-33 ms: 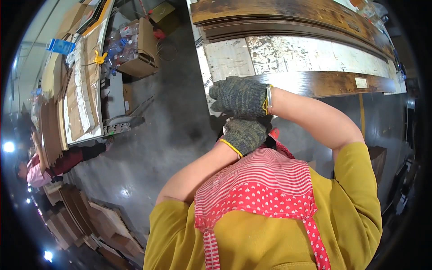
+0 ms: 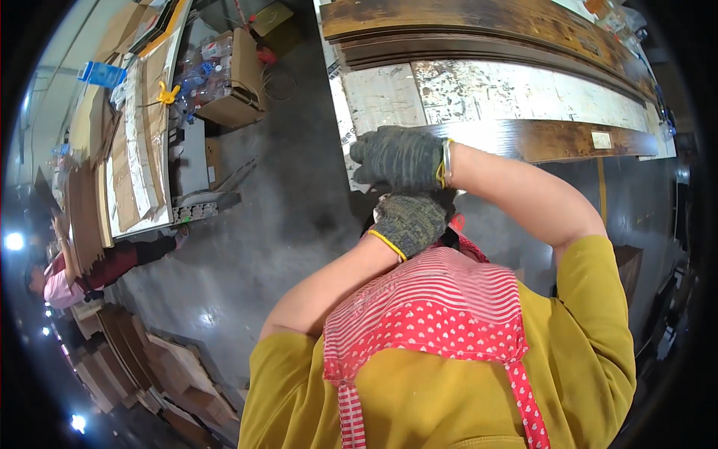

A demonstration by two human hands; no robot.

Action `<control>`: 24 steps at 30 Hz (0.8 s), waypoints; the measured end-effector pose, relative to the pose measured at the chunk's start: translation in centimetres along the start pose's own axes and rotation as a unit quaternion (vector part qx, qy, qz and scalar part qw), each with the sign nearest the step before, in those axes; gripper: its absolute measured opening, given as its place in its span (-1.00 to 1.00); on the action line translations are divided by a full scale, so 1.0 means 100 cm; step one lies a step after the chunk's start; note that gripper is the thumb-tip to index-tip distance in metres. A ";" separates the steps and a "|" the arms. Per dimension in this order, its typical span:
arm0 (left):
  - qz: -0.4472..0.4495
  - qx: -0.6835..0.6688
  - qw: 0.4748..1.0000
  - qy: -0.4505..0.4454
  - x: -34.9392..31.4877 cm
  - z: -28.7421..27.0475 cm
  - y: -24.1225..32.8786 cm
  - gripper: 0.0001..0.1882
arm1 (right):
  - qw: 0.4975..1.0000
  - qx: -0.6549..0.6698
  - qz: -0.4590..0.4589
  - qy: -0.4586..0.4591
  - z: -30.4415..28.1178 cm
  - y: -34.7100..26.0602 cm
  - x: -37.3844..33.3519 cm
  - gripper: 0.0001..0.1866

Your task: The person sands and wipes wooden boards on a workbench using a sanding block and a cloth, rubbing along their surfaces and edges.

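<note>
Both of my hands are held close together in front of my chest, in dark grey-green knit gloves with yellow cuffs. My right hand (image 2: 398, 159) is uppermost, its back toward me and its fingers curled at the left. Whatever those fingers may hold is hidden. Just below it, my left hand (image 2: 410, 223) touches or nearly touches its underside, with fingers out of sight. A thin bracelet (image 2: 447, 162) circles my right wrist. Beyond my right hand, a brown wood-grain board (image 2: 516, 140) lies along the near edge of a paint-marked white table (image 2: 381, 97).
More brown boards (image 2: 464, 22) are stacked at the table's far side. Across the grey floor (image 2: 284, 150), a carton (image 2: 243, 75) of plastic bottles stands beside a cluttered bench (image 2: 157, 202). Another person (image 2: 71, 280) stands far left by brown panels (image 2: 82, 217). Flat boards (image 2: 138, 352) lean lower left.
My hands stay in nearly the same place. At the far left, the dark panel by the other person has shifted slightly.
</note>
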State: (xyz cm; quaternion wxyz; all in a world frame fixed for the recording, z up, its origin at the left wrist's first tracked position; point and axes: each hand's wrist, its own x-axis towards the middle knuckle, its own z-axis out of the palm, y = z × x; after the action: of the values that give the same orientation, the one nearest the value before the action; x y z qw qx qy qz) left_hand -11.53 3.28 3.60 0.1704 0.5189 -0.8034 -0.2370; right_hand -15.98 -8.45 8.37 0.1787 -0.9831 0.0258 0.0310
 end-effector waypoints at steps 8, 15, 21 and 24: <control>-0.013 0.040 0.999 0.005 0.003 -0.005 0.005 -0.70 | 0.966 -0.131 0.193 0.115 0.004 0.049 0.011 -0.73; 0.035 0.026 0.997 0.069 0.003 0.020 -0.007 -0.68 | 0.937 0.004 0.275 0.213 0.023 0.002 0.001 -0.72; 0.003 0.057 0.997 -0.046 0.010 -0.009 0.007 -0.69 | 0.900 0.032 0.395 0.181 0.026 0.023 -0.052 -0.83; 0.016 0.065 0.997 -0.044 0.011 -0.014 0.007 -0.70 | 0.898 0.060 0.379 0.215 0.018 0.016 -0.057 -0.82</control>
State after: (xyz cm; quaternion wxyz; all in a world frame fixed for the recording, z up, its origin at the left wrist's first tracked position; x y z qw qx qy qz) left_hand -11.83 2.25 5.18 0.1044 0.5049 -0.8320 -0.2047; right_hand -21.82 -9.06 6.52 0.2018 -0.8689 0.4363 -0.1178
